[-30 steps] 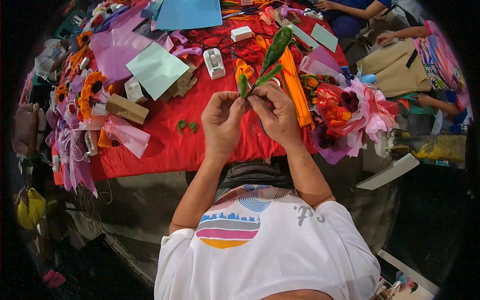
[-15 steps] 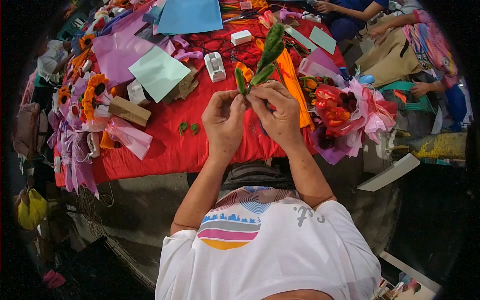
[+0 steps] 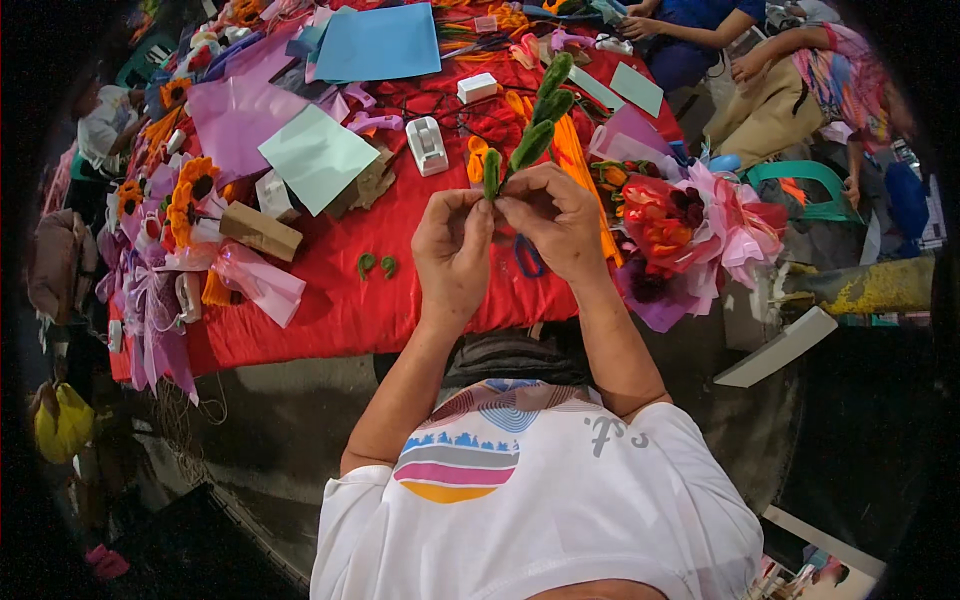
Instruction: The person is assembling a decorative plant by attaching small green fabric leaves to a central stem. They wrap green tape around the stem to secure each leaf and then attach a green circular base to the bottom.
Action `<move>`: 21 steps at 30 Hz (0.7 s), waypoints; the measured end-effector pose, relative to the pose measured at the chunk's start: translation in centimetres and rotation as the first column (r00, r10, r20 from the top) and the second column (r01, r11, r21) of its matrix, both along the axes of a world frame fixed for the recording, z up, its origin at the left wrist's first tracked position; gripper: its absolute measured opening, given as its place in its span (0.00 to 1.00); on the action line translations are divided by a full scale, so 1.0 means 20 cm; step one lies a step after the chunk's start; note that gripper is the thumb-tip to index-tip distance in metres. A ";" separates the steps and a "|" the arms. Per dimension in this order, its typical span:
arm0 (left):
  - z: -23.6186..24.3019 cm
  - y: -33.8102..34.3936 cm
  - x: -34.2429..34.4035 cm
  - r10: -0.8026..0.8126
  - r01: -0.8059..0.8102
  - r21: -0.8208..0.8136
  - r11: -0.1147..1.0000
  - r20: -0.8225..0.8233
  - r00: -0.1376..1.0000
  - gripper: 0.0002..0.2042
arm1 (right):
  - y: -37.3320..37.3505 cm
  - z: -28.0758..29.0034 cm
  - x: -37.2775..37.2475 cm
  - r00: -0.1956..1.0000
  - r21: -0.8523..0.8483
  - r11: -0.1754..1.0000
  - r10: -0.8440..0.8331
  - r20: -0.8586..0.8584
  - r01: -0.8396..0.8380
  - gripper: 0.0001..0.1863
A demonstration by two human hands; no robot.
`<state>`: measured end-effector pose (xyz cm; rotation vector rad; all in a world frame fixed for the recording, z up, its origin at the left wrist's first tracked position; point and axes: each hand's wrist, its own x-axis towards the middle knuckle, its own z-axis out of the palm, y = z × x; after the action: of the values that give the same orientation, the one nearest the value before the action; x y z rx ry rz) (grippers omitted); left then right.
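Observation:
My left hand point(image 3: 450, 245) and my right hand point(image 3: 553, 220) meet above the red cloth, each with thumb and forefinger pinched at the base of a fuzzy green leaf sprig point(image 3: 532, 144). The sprig looks made of pipe cleaners; several leaves point up and to the right, with a small one standing over my left fingertips. My fingers hide its lowest end. Left of my left hand lie two small green curls point(image 3: 377, 266). Dark blue loops point(image 3: 528, 257), perhaps scissor handles, show beside my right wrist. An orange fuzzy flower point(image 3: 478, 157) lies just beyond my left hand.
A white tape dispenser point(image 3: 427, 146) and a pale green sheet point(image 3: 318, 158) lie on the red-covered table point(image 3: 330, 318). Wrapped bouquets stand left, near a sunflower point(image 3: 193, 190), and right, with red flowers point(image 3: 655, 220). Orange pipe cleaners point(image 3: 575, 140) lie behind my right hand. Other people sit at the far right.
The green sprig has turned, and its leaves now spread further up and right. Both hands have dropped slightly toward me, still pinching its base. More of the blue loops shows.

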<state>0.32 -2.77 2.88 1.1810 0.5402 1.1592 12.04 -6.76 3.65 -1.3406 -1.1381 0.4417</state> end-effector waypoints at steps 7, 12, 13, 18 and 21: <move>0.01 0.01 0.00 -0.030 0.030 0.024 0.999 0.002 1.000 0.05 | -0.01 0.00 0.01 0.999 0.045 0.999 0.027 0.045 -0.029 0.05; 0.01 0.02 0.00 -0.050 0.050 0.021 0.999 0.026 0.998 0.05 | -0.01 0.01 0.01 0.992 0.058 0.998 0.011 0.122 -0.018 0.05; 0.02 0.02 0.00 -0.057 0.056 0.021 0.998 0.027 0.998 0.05 | -0.01 0.02 0.01 0.994 0.059 0.998 0.008 0.108 -0.015 0.05; 0.04 0.03 -0.01 -0.103 0.103 -0.010 0.995 0.005 0.995 0.06 | -0.02 0.03 0.03 0.983 0.057 0.998 -0.006 0.186 -0.005 0.05; 0.03 0.04 0.00 -0.110 0.110 -0.005 0.994 0.001 0.994 0.07 | -0.02 0.04 0.03 0.976 0.065 0.998 -0.020 0.216 0.006 0.04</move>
<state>0.29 -2.06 3.47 1.1914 0.4717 1.0632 12.59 -7.18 4.54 -1.3634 -1.3113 0.2510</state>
